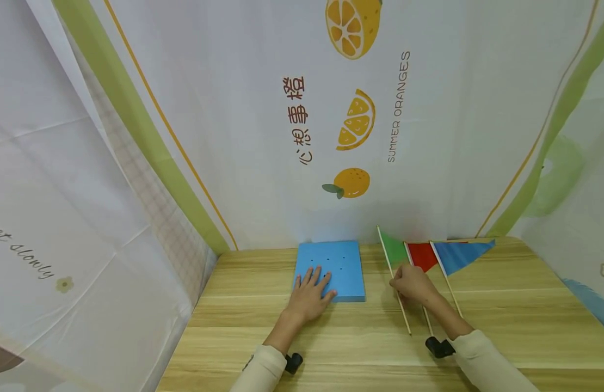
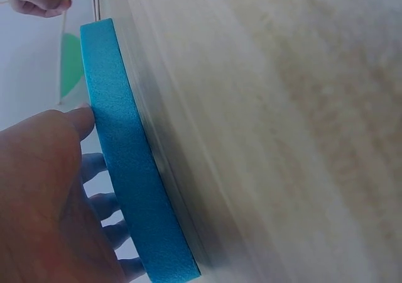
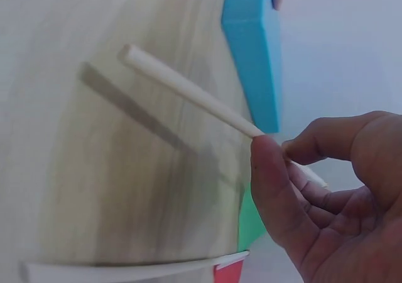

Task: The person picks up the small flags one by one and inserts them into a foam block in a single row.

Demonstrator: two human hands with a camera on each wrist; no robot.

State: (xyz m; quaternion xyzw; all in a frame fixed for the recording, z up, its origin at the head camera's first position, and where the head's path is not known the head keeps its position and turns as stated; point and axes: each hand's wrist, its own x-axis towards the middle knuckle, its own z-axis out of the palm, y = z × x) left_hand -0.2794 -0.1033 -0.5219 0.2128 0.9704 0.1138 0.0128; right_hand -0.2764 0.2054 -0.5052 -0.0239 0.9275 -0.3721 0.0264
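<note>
A blue foam block (image 1: 348,280) with several small holes in its top lies toward the back of the table. My left hand (image 1: 308,299) rests on it with fingers spread; in the left wrist view the thumb (image 2: 81,121) touches its edge. To the right, my right hand (image 1: 413,284) pinches the wooden stick of a green flag (image 1: 394,249) between thumb and fingers. The right wrist view shows the stick's lower end (image 3: 135,56) raised off the table, its shadow beside it. A red flag (image 1: 420,256) and a blue flag (image 1: 461,257) lie just right of that hand.
The wooden table (image 1: 361,348) meets a white curtain (image 1: 263,207) printed with oranges along its back edge. More curtain hangs at both sides. Black wrist mounts show below each hand, the right one (image 1: 439,347) near the red flag's stick.
</note>
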